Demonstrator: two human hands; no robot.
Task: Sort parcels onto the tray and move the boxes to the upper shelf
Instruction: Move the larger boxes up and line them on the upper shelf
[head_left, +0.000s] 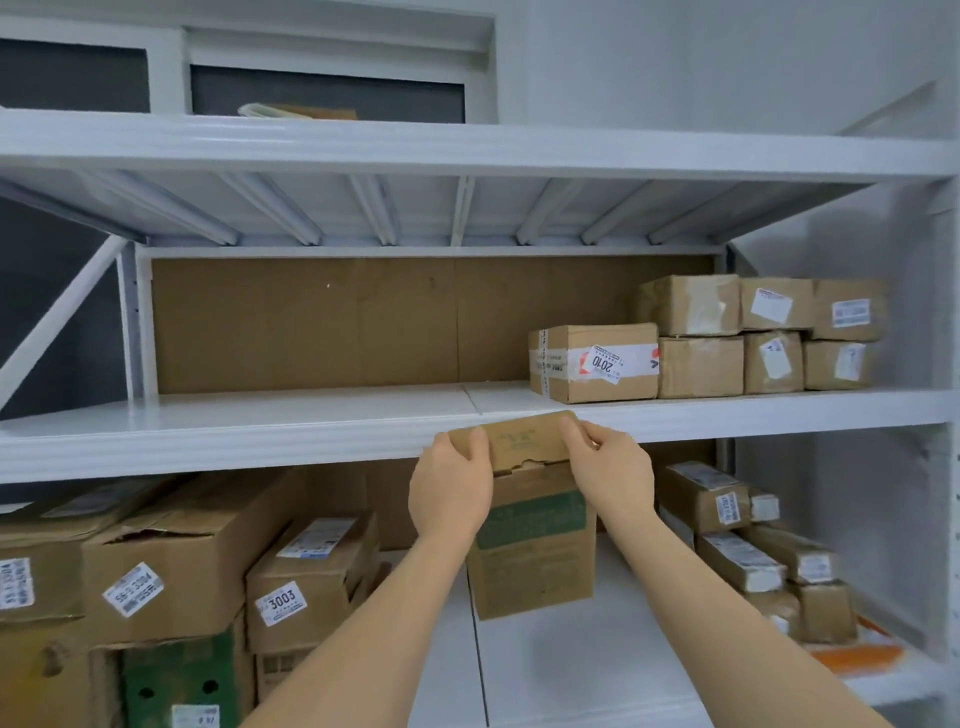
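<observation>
Watching both hands, left hand (453, 475) and right hand (609, 465), gripping the box (530, 540) upright, seemingly just below the shelf (234, 421) edge.

boxes (711, 338) right on middle shelf (260, 421)

Matt brown cardboard is seen against white-painted metal shelving (260, 431).
A smooth, faintly glossy finish is shown by the shelf boards; the held box (530, 540) is printed in dull green, and the stacked cartons (595, 364) are sealed with shiny tape and white paper labels.
</observation>
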